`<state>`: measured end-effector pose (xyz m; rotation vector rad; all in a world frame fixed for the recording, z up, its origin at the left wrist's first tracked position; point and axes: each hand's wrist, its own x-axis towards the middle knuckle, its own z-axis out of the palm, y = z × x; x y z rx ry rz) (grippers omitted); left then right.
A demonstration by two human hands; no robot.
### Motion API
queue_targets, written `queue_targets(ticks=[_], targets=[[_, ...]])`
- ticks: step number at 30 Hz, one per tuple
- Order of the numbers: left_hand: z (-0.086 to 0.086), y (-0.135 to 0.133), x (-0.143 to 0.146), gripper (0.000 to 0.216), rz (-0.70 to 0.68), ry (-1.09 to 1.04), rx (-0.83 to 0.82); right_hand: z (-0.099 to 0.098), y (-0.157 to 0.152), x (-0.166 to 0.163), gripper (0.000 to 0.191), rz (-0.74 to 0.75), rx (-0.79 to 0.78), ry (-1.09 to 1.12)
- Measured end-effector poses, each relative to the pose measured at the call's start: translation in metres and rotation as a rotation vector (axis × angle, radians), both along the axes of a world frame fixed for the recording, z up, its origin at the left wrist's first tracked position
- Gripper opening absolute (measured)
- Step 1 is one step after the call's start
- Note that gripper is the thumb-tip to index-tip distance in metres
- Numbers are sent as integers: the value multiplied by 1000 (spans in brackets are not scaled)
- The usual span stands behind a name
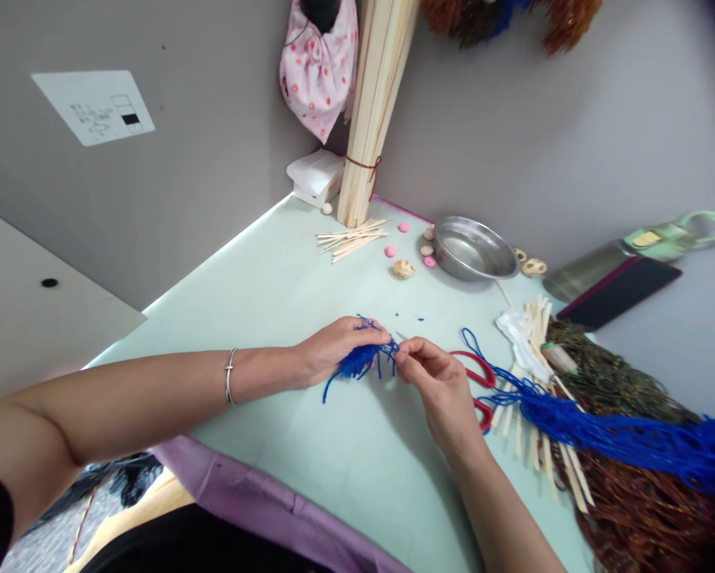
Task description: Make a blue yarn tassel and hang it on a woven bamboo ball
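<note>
A tufted bundle of blue yarn (pixel 357 362) is gripped in my left hand (pixel 328 348), fingers closed round it and loose ends hanging below. My right hand (pixel 432 370) meets it from the right, thumb and forefinger pinched on the yarn at the bundle's edge. A thin pointed metal tip (pixel 401 335) shows just above those fingertips; how it is held is hidden. Beside my right hand lie scissors with red handles (pixel 481 370), their blades out of sight. A long blue yarn hank (pixel 601 426) stretches from there to the right edge.
Flat wooden sticks (pixel 563 469) lie among brown yarn (pixel 631 509) and dark green yarn (pixel 625 378) at right. Behind stand a metal bowl (pixel 476 248), pink and beige beads (pixel 403 268), thin sticks (pixel 352 239), an upright strip bundle (pixel 372 119) and a bottle (pixel 596 267) with a phone-like dark slab (pixel 623 290).
</note>
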<state>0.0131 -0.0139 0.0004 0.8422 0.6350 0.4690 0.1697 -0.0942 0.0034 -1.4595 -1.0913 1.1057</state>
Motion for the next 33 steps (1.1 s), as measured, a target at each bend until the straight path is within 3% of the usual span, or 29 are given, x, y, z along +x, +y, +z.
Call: queue_targets(ticks=[7, 14, 24, 31, 33], targets=[[2, 0, 0, 26, 36, -6, -32, -1, 0, 2, 15, -19, 9, 20], [0, -2, -1, 28, -10, -11, 67, -2, 0, 2, 15, -10, 26, 23], [1, 3, 0, 21, 83, -40, -58, 1, 0, -2, 13, -16, 31, -5], [-1, -2, 0, 30, -5, -23, 65, 3, 1, -3, 19, 51, 23, 5], [-1, -3, -1, 32, -17, 3, 90, 1, 1, -1, 17, 12, 28, 17]])
